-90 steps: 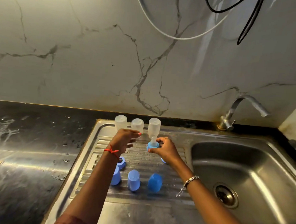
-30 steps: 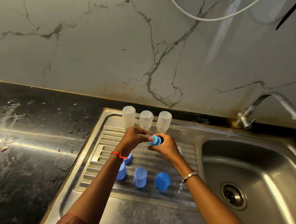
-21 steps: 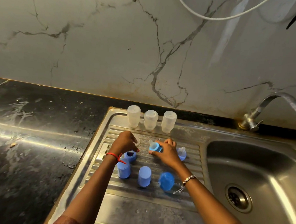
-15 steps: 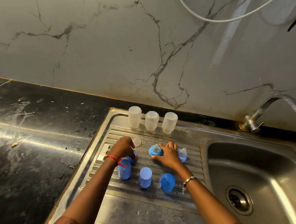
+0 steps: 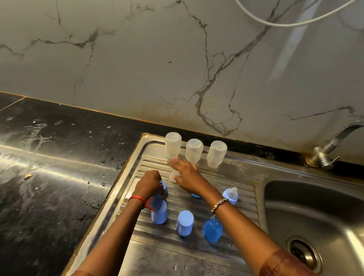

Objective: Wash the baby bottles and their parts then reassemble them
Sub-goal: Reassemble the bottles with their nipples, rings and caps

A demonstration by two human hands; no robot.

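Observation:
Three clear bottles stand upside down at the back of the steel drainboard. Three blue caps stand in the front row. My left hand curls round a blue collar ring on the ribs. My right hand stretches left with straight fingers over a loose clear nipple, its thumb against it. A blue collar with its nipple fitted stands to the right. A second blue collar peeks out under my right wrist.
The sink basin with its drain lies to the right, and the tap is mounted behind it. A wet black counter runs along the left. The marble wall rises behind, with a white cable hanging across it.
My right hand set the assembled blue collar down on the drainboard, let go and moved left to the loose clear nipple. My left hand dropped onto the blue collar ring.

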